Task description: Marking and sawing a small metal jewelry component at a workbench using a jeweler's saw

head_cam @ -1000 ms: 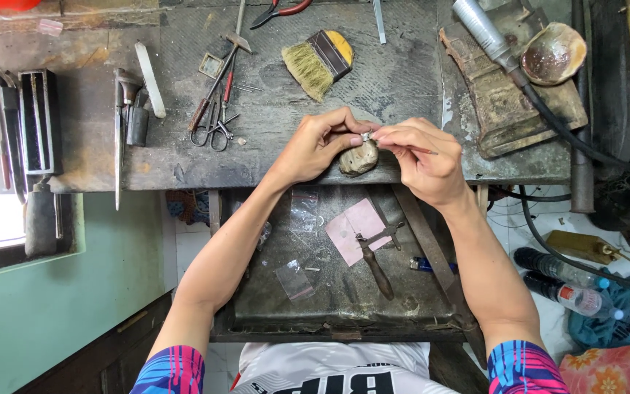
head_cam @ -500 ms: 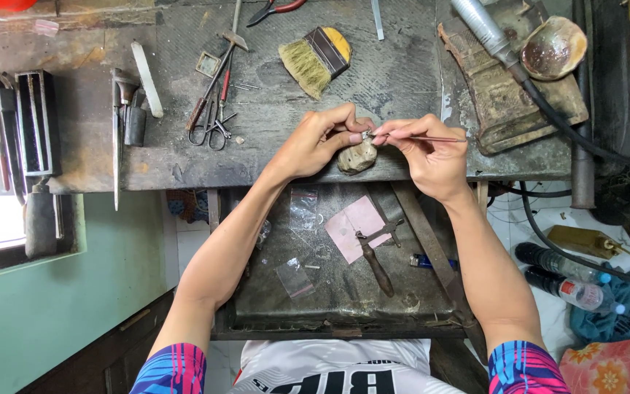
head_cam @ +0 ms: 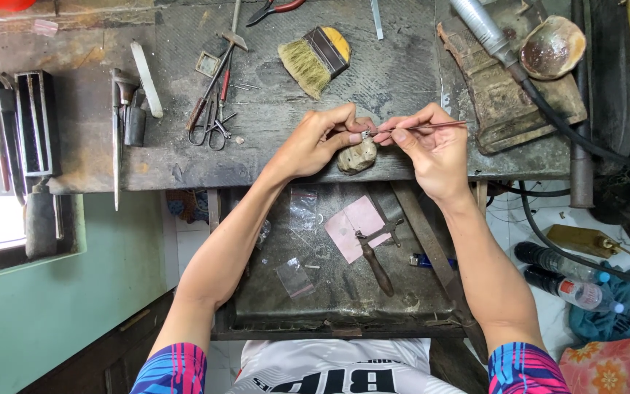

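Observation:
My left hand (head_cam: pixel 324 138) pinches a tiny metal piece (head_cam: pixel 365 134) at the front edge of a worn grey workbench (head_cam: pixel 271 153). It rests over a lumpy beige peg (head_cam: pixel 357 155) that sticks out from the bench edge. My right hand (head_cam: pixel 432 149) grips a thin metal needle tool (head_cam: pixel 432 126) like a pen, its tip touching the small piece. Both forearms reach over an open drawer tray (head_cam: pixel 329 292) below the bench.
On the bench lie a flat brush (head_cam: pixel 315 58), scissors (head_cam: pixel 209 131), red-handled pliers (head_cam: pixel 271 9), files (head_cam: pixel 146 87), a shell dish (head_cam: pixel 552 45) and a hose torch (head_cam: pixel 486 33). The tray holds pink paper (head_cam: pixel 359 222), a saw frame (head_cam: pixel 375 255) and small plastic bags. Bottles (head_cam: pixel 563 281) lie on the floor at right.
My right hand has shifted slightly, and the thin tool now lies level with its tip on the small piece. My left hand stays on the peg.

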